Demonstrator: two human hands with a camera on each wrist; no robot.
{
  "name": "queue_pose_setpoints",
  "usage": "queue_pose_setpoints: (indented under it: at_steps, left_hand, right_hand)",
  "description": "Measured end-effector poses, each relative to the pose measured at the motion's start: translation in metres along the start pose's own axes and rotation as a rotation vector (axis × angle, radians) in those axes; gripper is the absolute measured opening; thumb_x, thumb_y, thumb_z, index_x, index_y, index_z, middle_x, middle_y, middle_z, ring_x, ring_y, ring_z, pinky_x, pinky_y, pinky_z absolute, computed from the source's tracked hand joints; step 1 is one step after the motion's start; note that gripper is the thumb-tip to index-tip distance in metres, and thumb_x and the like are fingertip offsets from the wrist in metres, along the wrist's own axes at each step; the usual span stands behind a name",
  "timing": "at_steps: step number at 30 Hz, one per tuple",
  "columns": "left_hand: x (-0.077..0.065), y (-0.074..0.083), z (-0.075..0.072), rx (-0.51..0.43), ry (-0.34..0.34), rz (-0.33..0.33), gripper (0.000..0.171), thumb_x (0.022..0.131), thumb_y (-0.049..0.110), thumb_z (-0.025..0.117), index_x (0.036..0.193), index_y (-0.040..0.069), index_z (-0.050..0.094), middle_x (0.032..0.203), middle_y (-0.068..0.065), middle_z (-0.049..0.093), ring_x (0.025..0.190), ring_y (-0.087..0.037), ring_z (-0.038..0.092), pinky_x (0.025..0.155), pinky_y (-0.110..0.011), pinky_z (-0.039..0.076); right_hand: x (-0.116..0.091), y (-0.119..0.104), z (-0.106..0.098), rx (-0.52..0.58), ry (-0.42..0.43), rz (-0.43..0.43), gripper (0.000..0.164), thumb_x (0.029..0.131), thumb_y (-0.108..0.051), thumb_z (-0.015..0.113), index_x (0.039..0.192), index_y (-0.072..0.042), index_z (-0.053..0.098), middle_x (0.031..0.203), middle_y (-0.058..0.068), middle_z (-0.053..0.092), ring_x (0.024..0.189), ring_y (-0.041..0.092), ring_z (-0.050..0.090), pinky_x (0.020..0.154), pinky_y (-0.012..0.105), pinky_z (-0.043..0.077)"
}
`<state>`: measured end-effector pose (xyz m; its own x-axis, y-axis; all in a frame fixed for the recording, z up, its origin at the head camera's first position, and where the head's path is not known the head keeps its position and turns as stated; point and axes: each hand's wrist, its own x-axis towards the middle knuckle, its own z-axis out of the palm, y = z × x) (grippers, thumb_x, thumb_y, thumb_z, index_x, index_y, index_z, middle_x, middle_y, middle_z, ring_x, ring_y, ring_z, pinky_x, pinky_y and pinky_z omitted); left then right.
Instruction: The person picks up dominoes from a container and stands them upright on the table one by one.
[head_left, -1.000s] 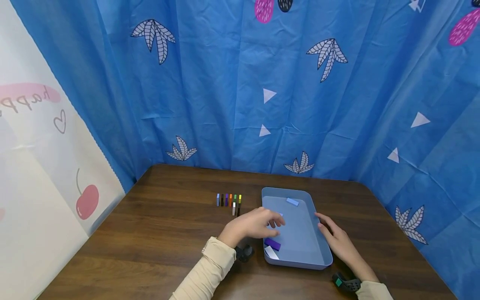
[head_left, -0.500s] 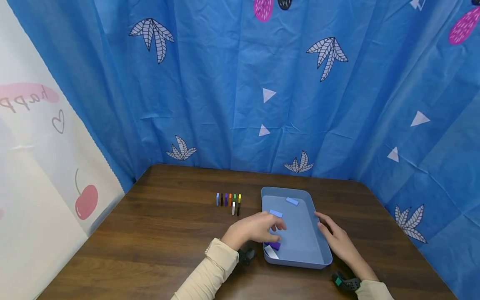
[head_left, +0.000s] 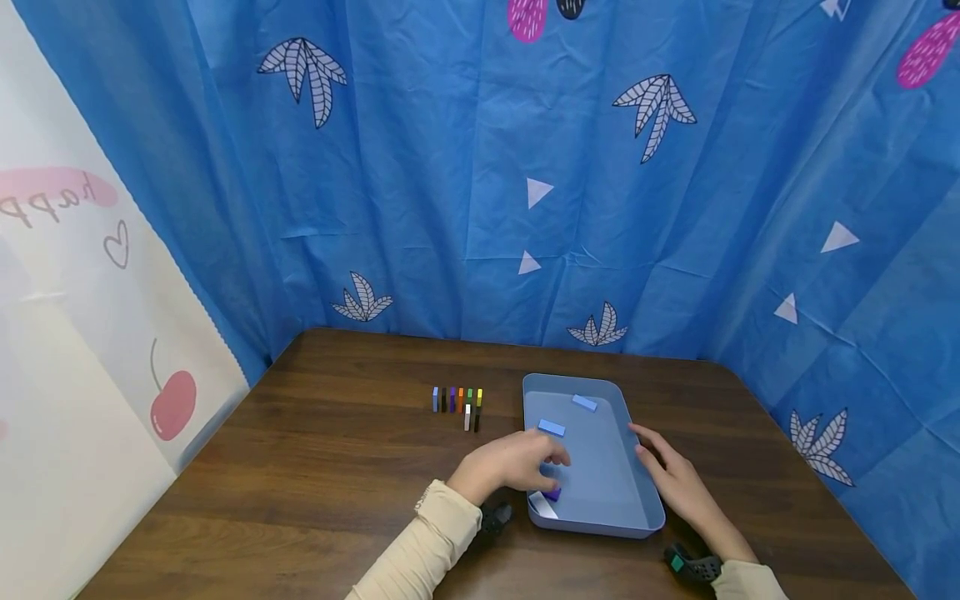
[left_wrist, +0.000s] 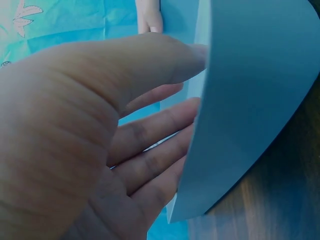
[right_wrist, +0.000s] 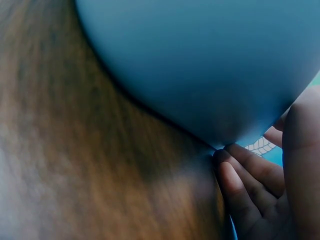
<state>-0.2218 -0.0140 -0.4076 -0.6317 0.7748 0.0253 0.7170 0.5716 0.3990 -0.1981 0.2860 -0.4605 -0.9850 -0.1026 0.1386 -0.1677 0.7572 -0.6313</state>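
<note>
A shallow blue-grey tray lies on the table. My left hand reaches over its left wall, thumb and fingers apart, with the thumb overlapping a purple block. In the left wrist view, the tray wall hides the fingertips of that hand. A white block leans in the near left corner. Two light blue blocks lie farther back inside. My right hand rests at the right wall with its fingers extended; the right wrist view has its fingertips against the tray's outside.
Left of the tray, several small coloured blocks stand in a row, with a white block and a black one in front. The dark wooden table ends at a blue curtain.
My left hand has moved toward the near side of the tray, down over the purple block. A light blue block behind it has come into full view. The right hand has stayed put.
</note>
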Motion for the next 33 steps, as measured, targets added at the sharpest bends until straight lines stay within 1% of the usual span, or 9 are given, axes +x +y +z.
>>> queue_pose_setpoints:
  at_steps: [5, 8, 12, 16, 22, 27, 33]
  left_hand:
    - [0.0001, 0.0001, 0.0017, 0.018, -0.014, 0.001, 0.036, 0.089, 0.021, 0.083, 0.123, 0.013, 0.075, 0.119, 0.005, 0.074, 0.107, -0.006, 0.067, 0.094, -0.020, 0.053]
    - [0.0009, 0.0005, 0.0024, 0.055, -0.015, 0.004, 0.039, 0.086, 0.022, 0.086, 0.122, 0.015, 0.075, 0.119, 0.008, 0.074, 0.104, -0.004, 0.067, 0.092, -0.018, 0.053]
    - [0.0018, 0.0014, 0.0030, 0.102, -0.008, -0.009, 0.042, 0.083, 0.024, 0.088, 0.122, 0.017, 0.075, 0.117, 0.010, 0.074, 0.099, -0.001, 0.066, 0.089, -0.016, 0.052]
    - [0.0016, 0.0023, 0.0051, 0.100, -0.017, -0.025, 0.043, 0.082, 0.024, 0.089, 0.122, 0.018, 0.075, 0.116, 0.010, 0.074, 0.097, 0.000, 0.065, 0.089, -0.016, 0.052]
    - [0.0015, 0.0019, 0.0066, 0.102, -0.020, -0.031, 0.043, 0.081, 0.025, 0.090, 0.122, 0.018, 0.076, 0.116, 0.010, 0.074, 0.097, 0.000, 0.065, 0.089, -0.016, 0.053]
    - [0.0019, 0.0008, 0.0050, 0.105, -0.015, -0.024, 0.045, 0.080, 0.028, 0.091, 0.121, 0.018, 0.076, 0.115, 0.011, 0.074, 0.097, 0.000, 0.065, 0.088, -0.015, 0.052]
    - [0.0015, -0.0001, 0.0067, 0.102, -0.026, -0.019, 0.048, 0.077, 0.028, 0.093, 0.121, 0.016, 0.076, 0.116, 0.011, 0.074, 0.099, 0.001, 0.065, 0.087, -0.013, 0.051]
  right_hand:
    - [0.0011, 0.0000, -0.0007, 0.018, -0.026, 0.025, 0.055, 0.111, -0.043, 0.040, 0.159, -0.015, 0.036, 0.160, 0.026, 0.038, 0.138, 0.051, 0.047, 0.105, 0.064, 0.045]
    - [0.0013, 0.0006, -0.0010, 0.029, -0.023, 0.016, 0.054, 0.112, -0.041, 0.041, 0.158, -0.014, 0.037, 0.160, 0.026, 0.039, 0.138, 0.051, 0.046, 0.105, 0.063, 0.046]
    - [0.0019, 0.0007, -0.0013, 0.052, -0.023, 0.009, 0.053, 0.112, -0.040, 0.041, 0.158, -0.015, 0.037, 0.160, 0.025, 0.038, 0.139, 0.052, 0.045, 0.106, 0.060, 0.045]
    - [0.0018, 0.0014, -0.0008, 0.074, -0.037, 0.022, 0.055, 0.111, -0.043, 0.041, 0.159, -0.017, 0.035, 0.162, 0.024, 0.036, 0.140, 0.052, 0.043, 0.108, 0.060, 0.044]
    - [0.0016, 0.0029, 0.0004, 0.089, -0.036, 0.018, 0.054, 0.111, -0.043, 0.041, 0.159, -0.019, 0.035, 0.162, 0.023, 0.035, 0.141, 0.053, 0.042, 0.111, 0.060, 0.042]
    - [0.0031, 0.0025, -0.0007, 0.078, -0.016, 0.013, 0.053, 0.112, -0.042, 0.040, 0.158, -0.017, 0.037, 0.161, 0.024, 0.037, 0.140, 0.053, 0.042, 0.109, 0.060, 0.044]
    - [0.0025, 0.0036, 0.0006, 0.094, -0.029, 0.020, 0.054, 0.111, -0.043, 0.041, 0.159, -0.019, 0.036, 0.162, 0.022, 0.036, 0.141, 0.052, 0.041, 0.111, 0.061, 0.041]
